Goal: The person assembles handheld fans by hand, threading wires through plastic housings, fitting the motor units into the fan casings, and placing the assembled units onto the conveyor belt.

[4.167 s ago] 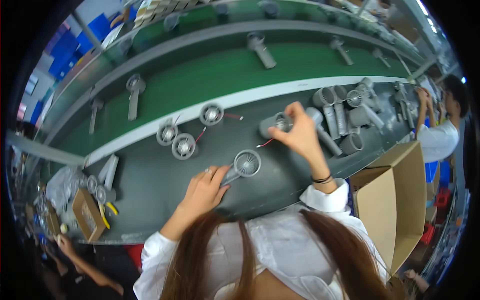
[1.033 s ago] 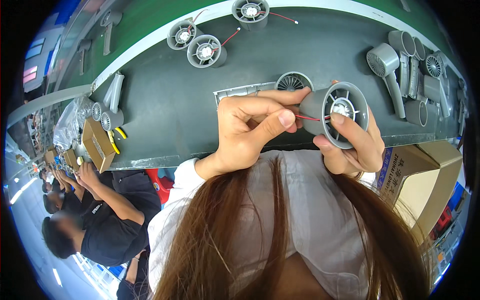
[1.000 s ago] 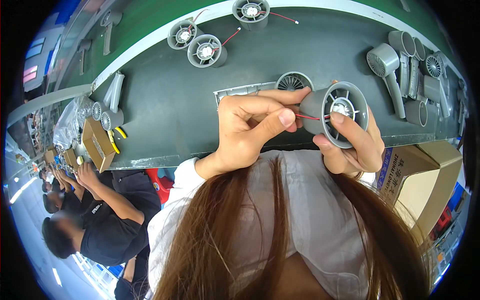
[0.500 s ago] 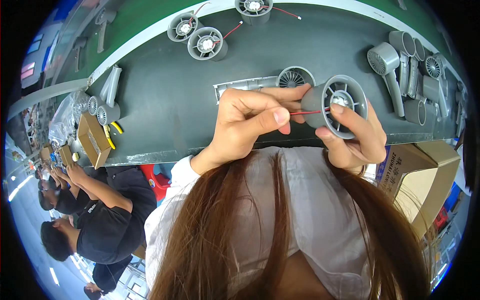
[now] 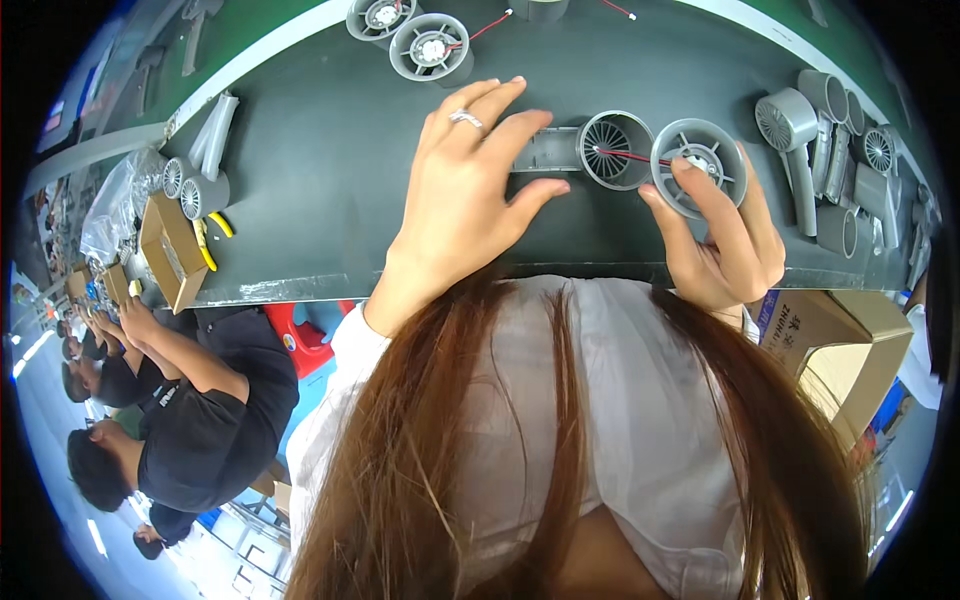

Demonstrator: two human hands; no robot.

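Your right hand (image 5: 718, 235) is pinching a gray cup (image 5: 708, 160). Its red wire (image 5: 630, 155) reaches over the round end of a gray fan case (image 5: 588, 162), just left on the dark table (image 5: 330, 170). Your left hand's (image 5: 475, 175) fingers are spread by the handle; I can't tell if they touch.

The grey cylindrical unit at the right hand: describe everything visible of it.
The grey cylindrical unit looks like matte plastic: a short open tube with a round rim, spokes inside and a whitish hub. Its open face points roughly toward the camera. The right hand grips it, index fingertip across the face near the hub, partly hiding it, thumb at the lower-left rim. A thin red wire runs left from it over the open, ribbed round head alongside. Whether it touches the bench is unclear.
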